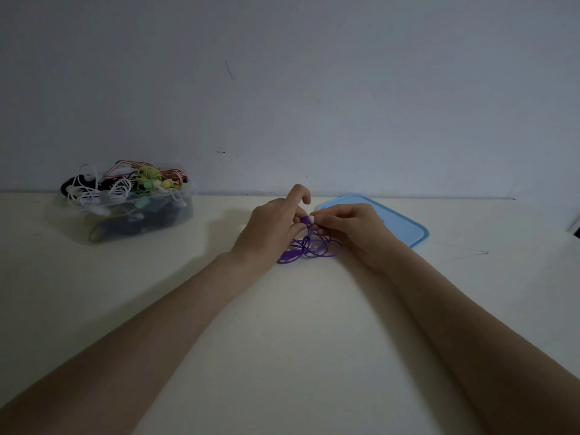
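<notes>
A box (175, 215) full of tangled earphones (125, 183) sits at the back edge of the table (282, 324), towards the left corner. A lid (405, 227) lies flat at the back edge, right of middle. Between them, just left of the lid, a cord (310, 249) rests on the table.

bare left forearm (157, 309) and left grip (273, 226); bare right forearm (455, 309) and right grip (348, 229)

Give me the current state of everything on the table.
purple earphones: cable loosely tangled on the table, one end raised.
left hand: pinches the raised end.
right hand: pinches the same end.
clear container: open, heaped with tangled cables.
blue lid: off, lying flat.
</notes>
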### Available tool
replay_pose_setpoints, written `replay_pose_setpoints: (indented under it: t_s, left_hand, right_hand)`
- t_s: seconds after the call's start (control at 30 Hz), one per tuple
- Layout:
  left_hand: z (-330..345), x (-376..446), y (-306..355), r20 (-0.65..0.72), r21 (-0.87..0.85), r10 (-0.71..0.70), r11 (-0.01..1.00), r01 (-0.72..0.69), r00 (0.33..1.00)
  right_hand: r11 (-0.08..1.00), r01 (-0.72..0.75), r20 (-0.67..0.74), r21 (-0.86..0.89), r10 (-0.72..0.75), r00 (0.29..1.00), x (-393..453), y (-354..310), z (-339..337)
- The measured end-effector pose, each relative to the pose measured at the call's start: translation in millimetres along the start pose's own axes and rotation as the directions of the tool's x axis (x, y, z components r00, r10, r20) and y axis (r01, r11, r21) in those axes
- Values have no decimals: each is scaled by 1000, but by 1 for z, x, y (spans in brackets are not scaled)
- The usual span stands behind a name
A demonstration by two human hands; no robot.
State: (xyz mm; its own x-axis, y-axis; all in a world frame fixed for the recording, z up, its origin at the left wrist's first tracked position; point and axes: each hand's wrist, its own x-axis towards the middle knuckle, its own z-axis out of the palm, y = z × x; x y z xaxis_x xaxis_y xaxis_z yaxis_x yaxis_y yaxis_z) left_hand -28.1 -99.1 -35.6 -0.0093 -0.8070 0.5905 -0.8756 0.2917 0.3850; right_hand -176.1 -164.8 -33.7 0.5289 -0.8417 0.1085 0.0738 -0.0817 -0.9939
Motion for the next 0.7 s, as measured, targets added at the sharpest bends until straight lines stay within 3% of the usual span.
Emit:
replay_pose_setpoints:
  t_s: [0.13, 0.3, 0.47, 0.7]
  left_hand:
    - [2, -1, -2, -15, -10, 24, 1000, -24, 1000]
    - [-1, -3, -1, -81, -183, -6, 983, -9, 997]
    - [6, 3, -5, -27, -513, -196, 844, 154, 980]
    - [6, 4, -10, 21, -616, -239, 762, 201, 971]
  right_hand:
    - [996, -43, 37, 74, 41, 998, 0, -2, -2]
    - [978, -124, 64, 168, 115, 991, -1, -5, -3]
    - [956, -118, 63, 268, 105, 992, -2, -4, 0]
    - [960, -86, 16, 268, 84, 996, -1, -3, 3]
